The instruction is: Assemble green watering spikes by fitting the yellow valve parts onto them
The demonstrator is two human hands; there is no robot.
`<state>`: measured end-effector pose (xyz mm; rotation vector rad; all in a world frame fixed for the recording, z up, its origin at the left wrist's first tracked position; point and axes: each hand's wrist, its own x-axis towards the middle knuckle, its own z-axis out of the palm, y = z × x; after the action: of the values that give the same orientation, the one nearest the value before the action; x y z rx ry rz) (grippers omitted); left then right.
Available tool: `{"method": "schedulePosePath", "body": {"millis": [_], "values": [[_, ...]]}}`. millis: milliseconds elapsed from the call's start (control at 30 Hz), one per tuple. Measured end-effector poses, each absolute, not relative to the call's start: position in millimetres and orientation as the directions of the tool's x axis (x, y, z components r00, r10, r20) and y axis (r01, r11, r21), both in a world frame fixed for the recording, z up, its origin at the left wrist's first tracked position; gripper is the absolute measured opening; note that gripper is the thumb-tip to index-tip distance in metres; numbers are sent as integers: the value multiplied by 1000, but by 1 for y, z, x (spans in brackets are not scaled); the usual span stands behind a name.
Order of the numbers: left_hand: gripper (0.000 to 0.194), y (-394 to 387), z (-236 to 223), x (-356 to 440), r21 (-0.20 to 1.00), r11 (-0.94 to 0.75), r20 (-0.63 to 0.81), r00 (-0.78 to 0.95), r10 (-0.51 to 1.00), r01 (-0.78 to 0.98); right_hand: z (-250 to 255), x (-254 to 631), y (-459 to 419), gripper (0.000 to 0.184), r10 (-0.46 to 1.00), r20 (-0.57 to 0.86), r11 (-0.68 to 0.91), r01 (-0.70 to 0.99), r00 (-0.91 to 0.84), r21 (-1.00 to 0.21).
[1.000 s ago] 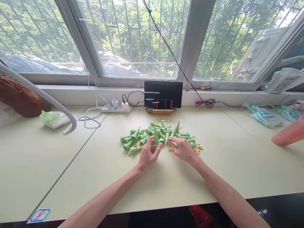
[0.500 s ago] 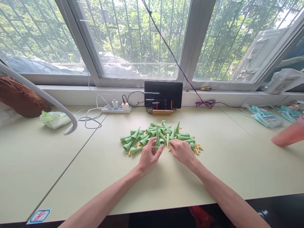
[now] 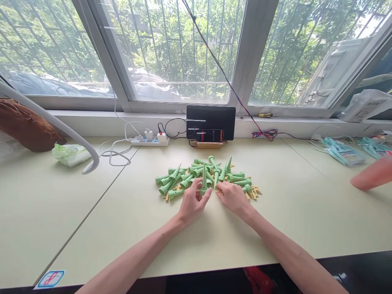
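Note:
My left hand (image 3: 193, 203) grips a green plastic watering spike (image 3: 204, 180) between thumb and fingers; its point is up and its wide collar sits low in the grip. To its right, my right hand (image 3: 231, 197) has its fingers bent together at the near edge of the heap. What those fingertips hold, if anything, is hidden. Around and behind both hands lies a heap of green spikes (image 3: 167, 187), pointing many ways. Small yellow pointed pieces (image 3: 254, 192) are scattered among them and at the right edge of the heap.
Behind the heap a phone (image 3: 210, 135) leans against a black tablet (image 3: 211, 116). A power strip (image 3: 150, 141) with cables stands left of it. A curved white arm (image 3: 76, 139) crosses the left side. At far right are a reddish object (image 3: 370, 173) and blue-strapped packets (image 3: 341, 152).
My right hand has shifted slightly left, toward the upright spike. My left hand still holds the spike, which has moved a touch to the right.

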<state>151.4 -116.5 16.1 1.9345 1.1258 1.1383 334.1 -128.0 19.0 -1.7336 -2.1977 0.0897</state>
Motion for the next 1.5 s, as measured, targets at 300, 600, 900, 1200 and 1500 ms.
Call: {"method": "schedulePosePath", "body": {"millis": [300,600,900,1200,1500], "values": [[34,-116,15,151,823,-441,362,268,893,358,18,332,-130,13,948,238,280,908,-211,-310],[32,-117,20,153,861,-400,335,243,911,314,20,327,-136,12,851,433,474,786,-295,-396],[25,-116,27,153,935,-317,278,221,935,162,23,323,-139,14,740,599,645,575,-307,-503],[27,-109,27,152,996,-70,81,283,956,-49,22,324,-135,17,750,632,647,412,-194,-642],[34,-107,23,151,991,8,42,369,928,-131,23,323,-134,19,745,651,640,426,-142,-640]]}}
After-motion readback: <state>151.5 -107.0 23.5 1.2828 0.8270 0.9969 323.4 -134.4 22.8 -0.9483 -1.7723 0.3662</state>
